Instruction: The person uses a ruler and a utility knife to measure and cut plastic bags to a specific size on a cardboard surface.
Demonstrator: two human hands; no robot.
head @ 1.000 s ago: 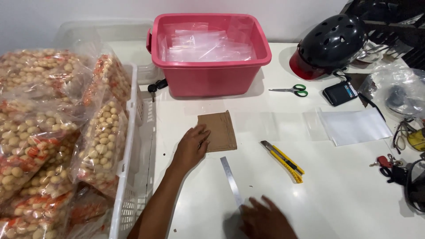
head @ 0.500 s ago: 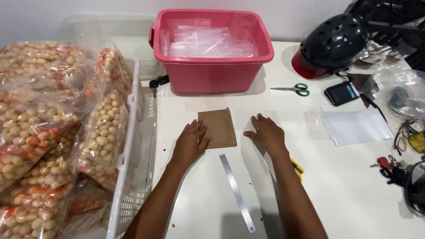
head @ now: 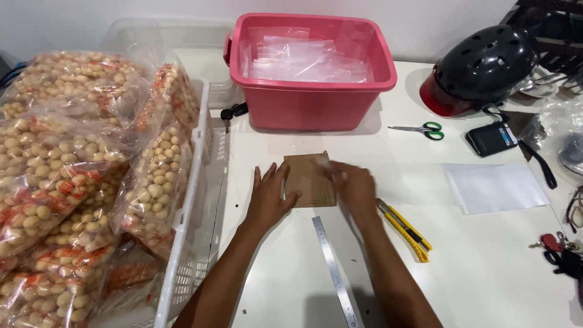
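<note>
A small brown cardboard piece point(head: 308, 177) lies flat on the white table point(head: 473, 273) in front of me. My left hand point(head: 270, 197) rests flat on its left edge, fingers spread. At the cardboard's right edge is my right hand point(head: 353, 185), blurred by motion, with a faint clear-plastic glint by its fingertips. Whether it grips anything I cannot make out. A steel ruler point(head: 334, 267) lies between my forearms. A yellow utility knife point(head: 405, 229) lies just right of my right wrist.
A pink tub point(head: 316, 106) of clear bags stands behind the cardboard. A white basket point(head: 193, 200) piled with bags of round snacks point(head: 67, 164) fills the left. Scissors point(head: 422, 129), a black helmet point(head: 483, 64), a dark wallet point(head: 490, 138), a white sheet point(head: 495, 187) and keys point(head: 555, 243) lie right.
My right hand came up from the near table edge, touched the table right of the cardboard, then slid left to the cardboard's right edge. My left hand stayed on the cardboard.
</note>
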